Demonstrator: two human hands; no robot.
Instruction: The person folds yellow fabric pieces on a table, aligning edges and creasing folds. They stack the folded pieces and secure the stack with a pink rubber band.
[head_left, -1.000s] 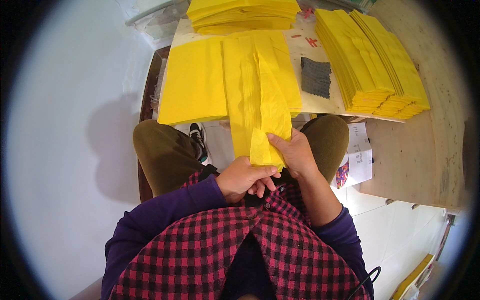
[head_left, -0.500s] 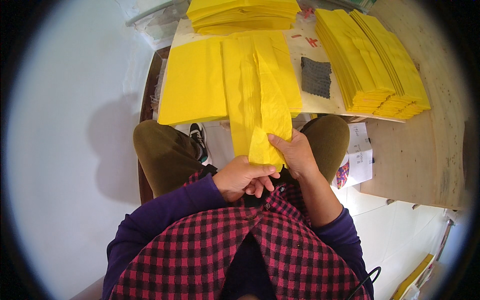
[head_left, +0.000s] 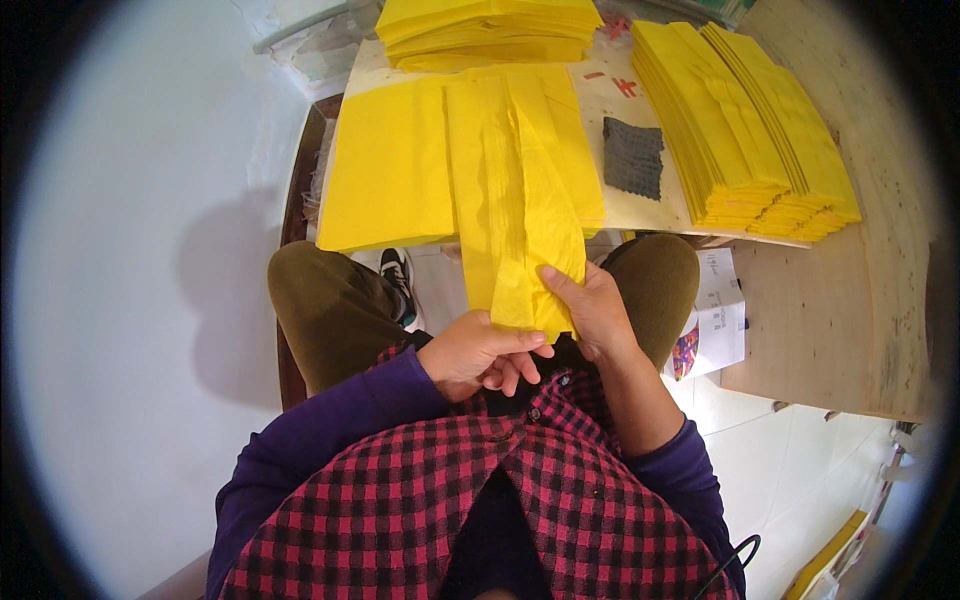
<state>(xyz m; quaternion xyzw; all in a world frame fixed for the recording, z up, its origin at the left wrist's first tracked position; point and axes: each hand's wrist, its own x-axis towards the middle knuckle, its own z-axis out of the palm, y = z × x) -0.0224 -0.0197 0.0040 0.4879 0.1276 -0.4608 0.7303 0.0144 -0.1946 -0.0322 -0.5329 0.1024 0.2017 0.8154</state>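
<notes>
A long yellow folded sheet (head_left: 487, 210), thin and creased like soft cloth or paper, hangs over the table's near edge toward my lap. On its right near corner, my right hand (head_left: 598, 312) is closed, thumb pressed on top and the fingers mostly hidden beneath. My left hand (head_left: 483, 352) is at the near end, its thumb lying along the lower edge and its other fingers curled below. A loose flap (head_left: 545, 210) of the sheet stands up along its right side. Under the sheet, a flat yellow stack (head_left: 385, 165) rests on the table.
Another yellow pile (head_left: 490, 35) stands at the table's far side. To the right are folded yellow stacks (head_left: 715, 125), with a dark grey cloth swatch (head_left: 633, 158) beside them. A wooden board (head_left: 820, 320) borders the right, a white wall (head_left: 150, 250) the left. My knees are under the table edge.
The near end of the sheet has spread a little to the left and lies flatter between my hands. My left hand has shifted slightly left; the right hand keeps its grip.
</notes>
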